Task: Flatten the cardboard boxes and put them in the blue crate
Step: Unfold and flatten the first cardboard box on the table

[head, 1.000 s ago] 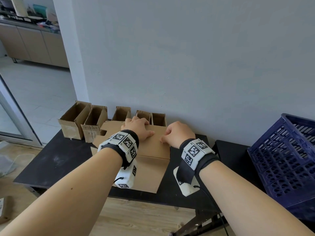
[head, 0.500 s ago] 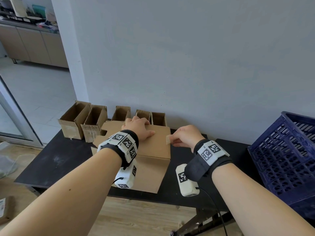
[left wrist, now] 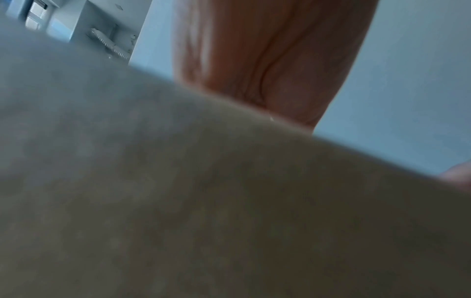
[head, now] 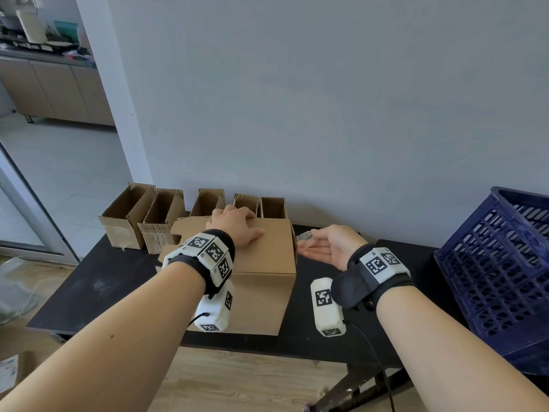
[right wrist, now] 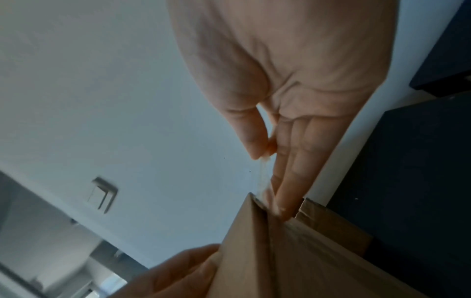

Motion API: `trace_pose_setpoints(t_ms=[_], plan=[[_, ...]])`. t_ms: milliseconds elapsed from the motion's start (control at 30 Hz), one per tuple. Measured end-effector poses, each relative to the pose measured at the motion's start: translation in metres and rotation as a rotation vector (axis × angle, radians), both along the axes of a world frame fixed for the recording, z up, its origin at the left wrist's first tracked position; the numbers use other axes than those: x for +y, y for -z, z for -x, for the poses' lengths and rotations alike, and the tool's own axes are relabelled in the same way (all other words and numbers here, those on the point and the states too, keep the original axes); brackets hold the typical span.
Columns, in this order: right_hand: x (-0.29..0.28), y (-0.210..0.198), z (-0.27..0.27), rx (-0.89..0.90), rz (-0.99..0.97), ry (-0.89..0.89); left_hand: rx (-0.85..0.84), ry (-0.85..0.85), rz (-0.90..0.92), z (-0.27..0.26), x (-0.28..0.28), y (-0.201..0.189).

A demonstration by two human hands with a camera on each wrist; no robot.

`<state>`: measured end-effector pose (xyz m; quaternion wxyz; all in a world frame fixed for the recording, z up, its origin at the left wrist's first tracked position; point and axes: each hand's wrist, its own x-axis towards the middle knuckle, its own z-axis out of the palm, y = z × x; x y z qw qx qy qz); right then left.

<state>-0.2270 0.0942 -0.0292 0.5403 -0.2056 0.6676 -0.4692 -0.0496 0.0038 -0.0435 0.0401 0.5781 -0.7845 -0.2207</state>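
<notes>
I'm at a black table (head: 98,281) set against a pale grey wall (head: 326,99); a tiled floor and cabinets (head: 56,90) lie off to the left. Five open small cartons (head: 166,218) line the wall, and the blue crate (head: 502,275) stands at the right end. My left hand (head: 234,226) presses flat on the big cardboard box (head: 261,263). My right hand (head: 329,245), which was on the box top a second ago, has swung off its right edge and now pinches a strip of clear tape (head: 303,236).
</notes>
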Motion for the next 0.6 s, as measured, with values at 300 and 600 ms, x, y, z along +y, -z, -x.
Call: trace_pose_setpoints(t_ms=[300,600], plan=[[-0.008,-0.013,-0.001,0.322,-0.042,-0.035,-0.032,-0.001,0.003,0.004,-0.001,-0.002],[-0.010,0.001,0.000,0.537,-0.043,-0.268,-0.036,0.002,-0.018,0.005,0.001,-0.005]])
